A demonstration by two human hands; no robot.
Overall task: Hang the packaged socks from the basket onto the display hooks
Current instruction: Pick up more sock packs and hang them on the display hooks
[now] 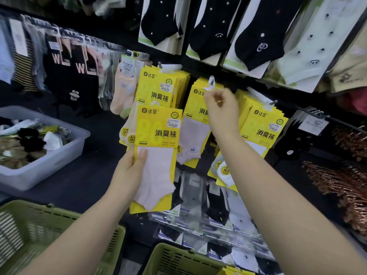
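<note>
My left hand grips a yellow-carded pack of pale pink socks, holding it upright in front of the display. My right hand is raised at the middle display hook, its fingers pinched on the top of the front yellow sock pack hanging there. More yellow packs hang in stacks on the left hook and the right hook. A green basket stands at the bottom centre, a yellow pack corner showing at its right edge.
A second green basket sits at the lower left. A grey plastic bin of loose socks stands on the left. Black and white sock packs hang above, clear-bagged socks lie below the hooks, and copper hangers lie at right.
</note>
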